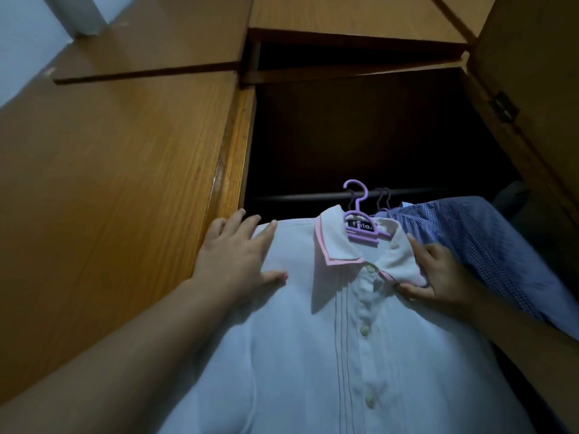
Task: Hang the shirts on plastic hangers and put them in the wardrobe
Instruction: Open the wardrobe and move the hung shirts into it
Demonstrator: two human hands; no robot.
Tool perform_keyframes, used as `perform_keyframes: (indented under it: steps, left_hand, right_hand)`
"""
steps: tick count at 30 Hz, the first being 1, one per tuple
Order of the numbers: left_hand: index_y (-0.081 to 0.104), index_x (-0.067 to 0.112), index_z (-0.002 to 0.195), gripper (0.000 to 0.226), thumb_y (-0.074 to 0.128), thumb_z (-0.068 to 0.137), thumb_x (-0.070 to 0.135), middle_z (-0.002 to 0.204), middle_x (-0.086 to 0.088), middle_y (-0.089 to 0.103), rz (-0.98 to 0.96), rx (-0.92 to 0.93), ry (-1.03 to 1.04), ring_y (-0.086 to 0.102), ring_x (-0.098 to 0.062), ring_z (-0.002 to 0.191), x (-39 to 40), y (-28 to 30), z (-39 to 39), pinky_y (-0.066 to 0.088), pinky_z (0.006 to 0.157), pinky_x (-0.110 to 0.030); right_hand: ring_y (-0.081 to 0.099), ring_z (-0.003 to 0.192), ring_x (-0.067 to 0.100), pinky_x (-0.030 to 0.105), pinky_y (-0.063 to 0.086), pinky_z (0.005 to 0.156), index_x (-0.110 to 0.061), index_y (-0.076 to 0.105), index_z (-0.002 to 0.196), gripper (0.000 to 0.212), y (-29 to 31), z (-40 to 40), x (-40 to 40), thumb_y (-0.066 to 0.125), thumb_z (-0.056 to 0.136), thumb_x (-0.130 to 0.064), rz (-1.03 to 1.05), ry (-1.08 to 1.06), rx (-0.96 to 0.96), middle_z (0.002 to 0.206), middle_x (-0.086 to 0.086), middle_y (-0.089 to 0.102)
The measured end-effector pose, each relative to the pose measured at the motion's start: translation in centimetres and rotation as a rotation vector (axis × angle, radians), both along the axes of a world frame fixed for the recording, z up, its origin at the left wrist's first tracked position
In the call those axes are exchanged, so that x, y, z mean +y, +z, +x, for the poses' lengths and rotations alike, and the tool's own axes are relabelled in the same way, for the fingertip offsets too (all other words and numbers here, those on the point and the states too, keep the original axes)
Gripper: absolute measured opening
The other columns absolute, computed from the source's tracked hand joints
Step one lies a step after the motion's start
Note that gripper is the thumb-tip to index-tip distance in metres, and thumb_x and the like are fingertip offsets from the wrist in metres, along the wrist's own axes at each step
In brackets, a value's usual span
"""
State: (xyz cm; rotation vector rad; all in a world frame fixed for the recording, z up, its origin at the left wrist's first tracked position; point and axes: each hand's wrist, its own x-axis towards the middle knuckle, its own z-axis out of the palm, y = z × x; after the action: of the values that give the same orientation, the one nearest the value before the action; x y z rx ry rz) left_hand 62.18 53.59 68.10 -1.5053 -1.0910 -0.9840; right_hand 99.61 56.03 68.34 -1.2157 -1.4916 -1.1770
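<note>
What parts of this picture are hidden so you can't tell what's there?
Head view only:
- Wardrobe interior: too dark to see its back.
- White shirt hem: cut off by the bottom edge.
- Purple hanger arms: covered by the shirt.
- Rail ends: lost in shadow.
- Blue shirts' hangers: mostly hidden behind the white collar.

Pale wall (22, 42) at upper left

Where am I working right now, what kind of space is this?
Most likely a bedroom wardrobe: wooden doors open on a dark compartment with a hanging rail, and a white shirt on a purple hanger beside a blue shirt.
</note>
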Motion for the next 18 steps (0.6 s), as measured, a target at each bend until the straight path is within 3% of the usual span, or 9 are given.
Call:
perform_keyframes:
  steps: [3, 7, 11, 15, 18]
  left_hand:
    - [-0.004, 0.033, 0.152, 0.084, 0.031, 0.087, 0.073, 0.162, 0.001, -0.003, 0.006, 0.036, 0.030, -0.009, -0.023, 0.148, -0.8, -0.6, -1.0, 0.002, 0.118, -0.041]
    - [-0.008, 0.034, 0.151, 0.082, 0.027, 0.088, 0.073, 0.161, 0.002, -0.008, 0.030, 0.021, 0.027, -0.014, -0.019, 0.147, -0.8, -1.9, -3.0, -0.002, 0.118, -0.037]
    - [-0.020, 0.034, 0.141, 0.096, -0.001, 0.061, 0.083, 0.156, 0.005, -0.022, -0.040, 0.018, -0.060, -0.029, -0.014, 0.140, -0.6, -3.6, -5.6, -0.013, 0.114, -0.031]
    - [-0.034, 0.031, 0.134, 0.103, -0.004, 0.050, 0.085, 0.144, 0.005, -0.044, -0.111, 0.005, -0.057, -0.037, -0.014, 0.136, -0.6, -4.0, -6.0, -0.017, 0.109, -0.028]
    - [-0.033, 0.030, 0.136, 0.119, -0.008, 0.039, 0.094, 0.141, 0.006, -0.048, -0.137, -0.007, -0.071, -0.040, -0.012, 0.133, -0.6, -4.0, -6.2, -0.018, 0.108, -0.028]
  right_hand:
    - [0.045, 0.103, 0.024, 0.034, 0.042, 0.084, -0.027, 0.021, 0.150, 0.108, 0.2, -0.6, 0.3, 0.038, 0.059, -0.084, 0.013, -0.062, 0.044, 0.103, 0.006, 0.047]
    - [0.045, 0.113, 0.024, 0.032, 0.040, 0.082, -0.030, 0.021, 0.148, 0.106, 0.9, -3.1, 0.7, 0.048, 0.062, -0.084, -0.004, -0.301, 0.009, 0.115, 0.005, 0.049]
    - [0.044, 0.115, 0.024, 0.036, 0.040, 0.085, -0.030, 0.023, 0.145, 0.104, 1.8, -5.7, 1.8, 0.053, 0.060, -0.083, 0.026, -0.381, 0.014, 0.122, 0.004, 0.048]
    - [0.048, 0.110, 0.028, 0.037, 0.040, 0.083, -0.023, 0.031, 0.144, 0.107, 3.1, -7.8, 2.5, 0.055, 0.058, -0.083, 0.107, -0.363, 0.038, 0.120, 0.006, 0.053]
    - [0.049, 0.111, 0.028, 0.037, 0.041, 0.084, -0.018, 0.032, 0.142, 0.109, 4.4, -8.8, 2.8, 0.050, 0.059, -0.087, 0.103, -0.389, 0.085, 0.125, 0.007, 0.053]
